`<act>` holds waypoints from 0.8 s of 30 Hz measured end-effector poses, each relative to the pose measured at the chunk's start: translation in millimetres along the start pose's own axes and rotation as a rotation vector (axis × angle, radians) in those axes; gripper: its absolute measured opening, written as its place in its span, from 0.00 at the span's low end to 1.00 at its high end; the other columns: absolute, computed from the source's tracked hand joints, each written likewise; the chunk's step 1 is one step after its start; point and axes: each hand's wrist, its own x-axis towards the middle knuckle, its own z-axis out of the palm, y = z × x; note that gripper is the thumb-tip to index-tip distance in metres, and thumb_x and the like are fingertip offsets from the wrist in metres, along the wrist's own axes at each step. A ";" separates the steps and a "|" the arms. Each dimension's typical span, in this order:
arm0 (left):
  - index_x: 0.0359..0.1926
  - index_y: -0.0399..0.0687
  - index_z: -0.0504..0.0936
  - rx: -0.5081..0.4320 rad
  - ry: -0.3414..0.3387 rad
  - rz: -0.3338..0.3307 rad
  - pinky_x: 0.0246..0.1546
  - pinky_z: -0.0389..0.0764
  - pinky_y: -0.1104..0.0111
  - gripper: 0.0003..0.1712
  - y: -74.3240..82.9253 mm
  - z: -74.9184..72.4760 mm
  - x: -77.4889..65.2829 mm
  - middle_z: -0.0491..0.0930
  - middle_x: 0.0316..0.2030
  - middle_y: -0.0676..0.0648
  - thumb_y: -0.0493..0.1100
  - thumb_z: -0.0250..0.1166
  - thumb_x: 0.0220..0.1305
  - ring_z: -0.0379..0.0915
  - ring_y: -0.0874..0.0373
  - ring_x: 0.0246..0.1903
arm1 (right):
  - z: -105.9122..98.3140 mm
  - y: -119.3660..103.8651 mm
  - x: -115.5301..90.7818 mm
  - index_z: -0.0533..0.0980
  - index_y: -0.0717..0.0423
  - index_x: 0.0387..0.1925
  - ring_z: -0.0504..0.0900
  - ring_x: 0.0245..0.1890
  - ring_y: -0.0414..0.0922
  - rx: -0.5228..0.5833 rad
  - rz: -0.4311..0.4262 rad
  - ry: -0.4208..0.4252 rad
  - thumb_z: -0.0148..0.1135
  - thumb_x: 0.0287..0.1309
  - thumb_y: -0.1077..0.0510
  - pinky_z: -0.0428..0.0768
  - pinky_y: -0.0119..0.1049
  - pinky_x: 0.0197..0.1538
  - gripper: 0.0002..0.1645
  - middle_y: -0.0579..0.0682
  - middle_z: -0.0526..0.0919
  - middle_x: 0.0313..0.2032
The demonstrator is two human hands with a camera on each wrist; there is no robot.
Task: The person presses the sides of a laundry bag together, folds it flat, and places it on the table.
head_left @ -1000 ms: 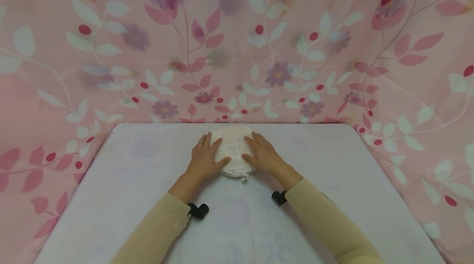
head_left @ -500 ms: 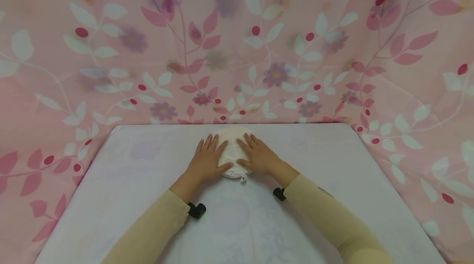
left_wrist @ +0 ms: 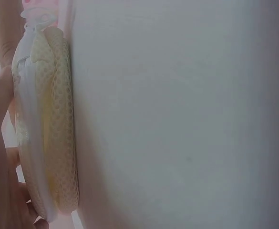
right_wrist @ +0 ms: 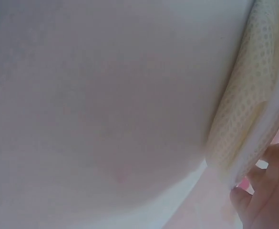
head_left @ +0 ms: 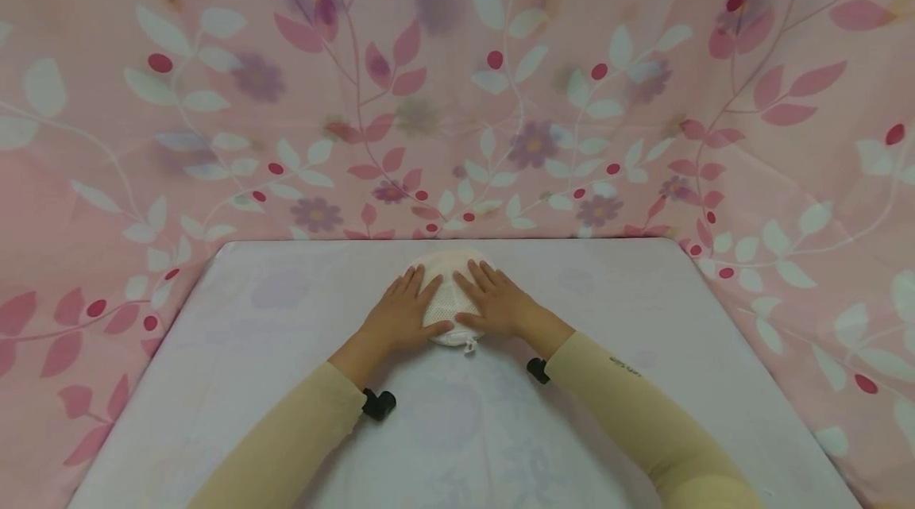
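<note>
A round cream mesh laundry bag [head_left: 446, 298] with a zip lies near the table's far edge, its small white tab [head_left: 469, 346] toward me. My left hand [head_left: 399, 312] rests on its left side with fingers spread and straight. On the right side rests my right hand [head_left: 503, 306], spread the same way, and the thumbs point at each other. From the left wrist, the bag [left_wrist: 63, 124] shows a puffy mesh edge and a white zip band. The right wrist view has the bag [right_wrist: 246, 86] at its right edge, with fingertips [right_wrist: 242, 198] touching its upper face.
The table [head_left: 236, 350] is covered with a pale cloth. Behind it and along both sides hangs a pink floral curtain [head_left: 457, 96]. A black wrist camera [head_left: 379, 404] sits at the left cuff, another black camera [head_left: 538, 370] at the right cuff.
Both hands have slid slightly inward over the bag, so the thumbs and index fingers are closer together. Less of the bag shows between them. The bag stays in about the same place.
</note>
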 end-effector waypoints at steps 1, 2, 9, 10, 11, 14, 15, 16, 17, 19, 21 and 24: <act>0.72 0.55 0.44 -0.001 -0.006 0.000 0.66 0.43 0.53 0.55 -0.1 0.5 0.2 0.38 0.71 0.39 0.82 0.34 0.51 0.32 0.46 0.70 | 0.1 0.1 0.3 0.33 0.41 0.71 0.33 0.70 0.52 0.004 -0.006 -0.004 0.26 0.57 0.24 0.40 0.49 0.68 0.48 0.53 0.30 0.71; 0.72 0.56 0.43 -0.002 -0.013 -0.002 0.66 0.44 0.53 0.55 -0.3 0.8 0.4 0.38 0.71 0.39 0.82 0.34 0.51 0.32 0.46 0.70 | 0.4 0.2 0.5 0.34 0.41 0.71 0.33 0.70 0.52 0.009 -0.014 -0.004 0.27 0.57 0.24 0.40 0.49 0.68 0.48 0.53 0.31 0.71; 0.72 0.56 0.43 -0.026 -0.054 -0.007 0.66 0.47 0.53 0.57 -3.0 2.4 3.4 0.37 0.71 0.39 0.83 0.34 0.49 0.32 0.46 0.69 | 3.8 2.7 2.9 0.31 0.39 0.71 0.32 0.70 0.51 0.018 -0.040 -0.041 0.23 0.55 0.22 0.40 0.51 0.68 0.49 0.51 0.29 0.71; 0.72 0.56 0.44 -0.031 -0.056 -0.002 0.66 0.48 0.53 0.57 -3.6 2.3 3.7 0.38 0.71 0.39 0.83 0.34 0.49 0.33 0.46 0.69 | 3.4 2.6 3.0 0.31 0.40 0.71 0.32 0.70 0.51 0.025 -0.042 -0.047 0.23 0.56 0.22 0.40 0.51 0.68 0.49 0.51 0.29 0.71; 0.72 0.56 0.44 -0.034 -0.062 0.001 0.66 0.47 0.53 0.57 -4.1 2.1 3.9 0.38 0.71 0.39 0.83 0.35 0.49 0.33 0.46 0.70 | 2.7 2.3 2.8 0.32 0.40 0.71 0.32 0.70 0.51 0.030 -0.044 -0.053 0.24 0.56 0.22 0.40 0.52 0.68 0.49 0.51 0.29 0.71; 0.72 0.57 0.45 -0.051 -0.068 0.014 0.66 0.48 0.54 0.57 -5.8 2.0 4.5 0.38 0.71 0.40 0.83 0.37 0.48 0.33 0.47 0.70 | 0.5 1.2 2.7 0.32 0.41 0.71 0.32 0.70 0.52 0.039 -0.046 -0.070 0.26 0.57 0.23 0.41 0.53 0.68 0.49 0.52 0.29 0.71; 0.72 0.58 0.44 -0.057 -0.073 0.016 0.66 0.48 0.55 0.57 -6.3 2.1 4.6 0.38 0.71 0.40 0.83 0.37 0.48 0.33 0.48 0.70 | 0.0 1.0 2.7 0.32 0.42 0.71 0.33 0.70 0.52 0.040 -0.047 -0.076 0.26 0.57 0.24 0.42 0.53 0.67 0.49 0.52 0.30 0.71; 0.72 0.58 0.44 -0.059 -0.078 0.018 0.66 0.47 0.55 0.57 -6.7 2.3 4.7 0.38 0.71 0.41 0.83 0.37 0.48 0.32 0.48 0.70 | -0.5 0.7 2.7 0.33 0.42 0.71 0.33 0.70 0.52 0.041 -0.048 -0.082 0.27 0.58 0.24 0.42 0.53 0.67 0.49 0.53 0.29 0.71; 0.72 0.59 0.44 -0.063 -0.078 0.020 0.66 0.48 0.55 0.57 -7.1 2.6 4.8 0.38 0.71 0.41 0.83 0.38 0.47 0.32 0.49 0.70 | -0.9 0.5 2.7 0.32 0.42 0.71 0.33 0.70 0.52 0.038 -0.048 -0.088 0.27 0.58 0.24 0.42 0.53 0.67 0.49 0.53 0.29 0.71; 0.72 0.58 0.45 -0.071 -0.072 0.023 0.66 0.49 0.55 0.57 -7.7 3.2 4.7 0.38 0.71 0.41 0.83 0.39 0.47 0.32 0.49 0.70 | -0.9 0.3 2.9 0.32 0.42 0.71 0.33 0.70 0.52 0.038 -0.044 -0.097 0.27 0.58 0.24 0.41 0.53 0.68 0.48 0.52 0.29 0.71; 0.72 0.58 0.45 -0.068 -0.071 0.024 0.66 0.49 0.55 0.57 -7.9 3.6 4.6 0.38 0.71 0.41 0.83 0.39 0.47 0.32 0.49 0.70 | 0.3 0.4 3.5 0.32 0.42 0.71 0.32 0.70 0.52 0.038 -0.041 -0.102 0.26 0.58 0.24 0.41 0.53 0.68 0.48 0.52 0.29 0.71; 0.72 0.57 0.46 -0.066 -0.072 0.023 0.65 0.50 0.54 0.57 -7.7 3.8 4.7 0.38 0.71 0.41 0.83 0.40 0.47 0.33 0.48 0.70 | 2.6 0.8 4.5 0.32 0.42 0.71 0.32 0.70 0.52 0.041 -0.038 -0.102 0.27 0.58 0.25 0.40 0.52 0.68 0.48 0.52 0.28 0.71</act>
